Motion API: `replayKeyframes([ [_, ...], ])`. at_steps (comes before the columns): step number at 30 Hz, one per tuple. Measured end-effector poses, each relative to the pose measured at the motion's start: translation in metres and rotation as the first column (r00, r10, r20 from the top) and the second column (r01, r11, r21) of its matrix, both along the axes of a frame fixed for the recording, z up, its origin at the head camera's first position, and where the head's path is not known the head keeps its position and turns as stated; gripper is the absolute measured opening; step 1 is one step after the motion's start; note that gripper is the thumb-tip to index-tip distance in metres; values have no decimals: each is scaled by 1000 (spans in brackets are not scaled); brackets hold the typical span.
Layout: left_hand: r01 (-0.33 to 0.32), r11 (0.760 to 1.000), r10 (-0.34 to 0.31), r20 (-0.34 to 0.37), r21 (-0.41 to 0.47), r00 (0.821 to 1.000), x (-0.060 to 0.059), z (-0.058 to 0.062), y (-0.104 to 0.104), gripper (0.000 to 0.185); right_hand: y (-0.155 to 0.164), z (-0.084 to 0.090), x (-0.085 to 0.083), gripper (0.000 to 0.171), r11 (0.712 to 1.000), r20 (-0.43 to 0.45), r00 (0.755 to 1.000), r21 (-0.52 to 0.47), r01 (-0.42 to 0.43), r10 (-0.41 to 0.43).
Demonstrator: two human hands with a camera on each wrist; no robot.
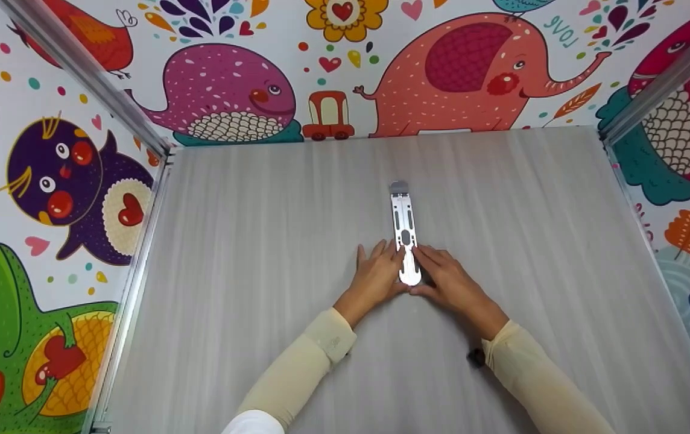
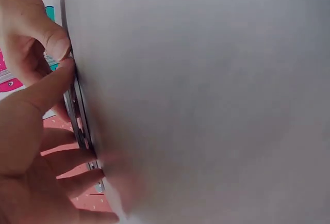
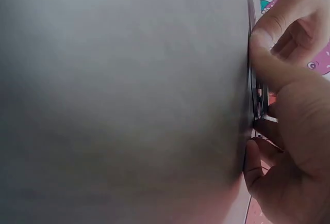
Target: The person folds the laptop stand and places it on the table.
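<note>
A long, narrow, silver metal slotted bracket-like piece (image 1: 406, 223) lies on the table, pointing away from me. Its near end is rounded, and a darker grey tab sits at the far end. My left hand (image 1: 375, 277) holds the near half from the left, with the thumb by the rounded end and a fingertip at the edge. From the other side my right hand (image 1: 450, 280) holds it likewise, its thumb close to the left thumb. Both wrist views show the piece edge-on, low on the surface, with the left fingers (image 2: 77, 157) and right fingers (image 3: 265, 131) along it, partly hiding it.
The wood-grain table (image 1: 260, 241) spreads out around the hands. Printed cartoon panels (image 1: 230, 90) stand at the back and both sides, with metal frame posts (image 1: 91, 78) at the corners. A small black object (image 1: 476, 358) shows beside the right wrist.
</note>
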State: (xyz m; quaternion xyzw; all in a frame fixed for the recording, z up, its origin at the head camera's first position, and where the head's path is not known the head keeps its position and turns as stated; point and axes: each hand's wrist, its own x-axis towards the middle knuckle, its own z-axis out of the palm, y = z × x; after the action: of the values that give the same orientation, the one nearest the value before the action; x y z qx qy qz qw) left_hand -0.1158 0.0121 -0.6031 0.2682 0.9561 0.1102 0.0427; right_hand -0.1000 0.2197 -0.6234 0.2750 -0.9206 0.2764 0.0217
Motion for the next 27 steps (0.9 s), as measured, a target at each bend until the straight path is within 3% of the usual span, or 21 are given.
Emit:
replayKeyframes([
  [5,-6,1000,6,4,-10,1000,-8,-1,2,84,-3,3,-8,82,999,7,999,18,39,-39],
  [10,-27,1000,28,57,-10,998,-29,1,5,85,-6,9,-26,81,995,26,996,41,86,-88],
  [15,-43,999,42,84,2,996,-49,-1,8,86,-4,13,-47,81,994,49,995,64,83,-86],
  [22,-48,999,49,93,-8,994,-53,-3,11,88,3,9,-53,84,997,97,993,41,59,-63],
  [27,-36,999,31,165,30,986,-53,1,4,89,12,12,-57,82,999,142,989,-13,44,-41],
])
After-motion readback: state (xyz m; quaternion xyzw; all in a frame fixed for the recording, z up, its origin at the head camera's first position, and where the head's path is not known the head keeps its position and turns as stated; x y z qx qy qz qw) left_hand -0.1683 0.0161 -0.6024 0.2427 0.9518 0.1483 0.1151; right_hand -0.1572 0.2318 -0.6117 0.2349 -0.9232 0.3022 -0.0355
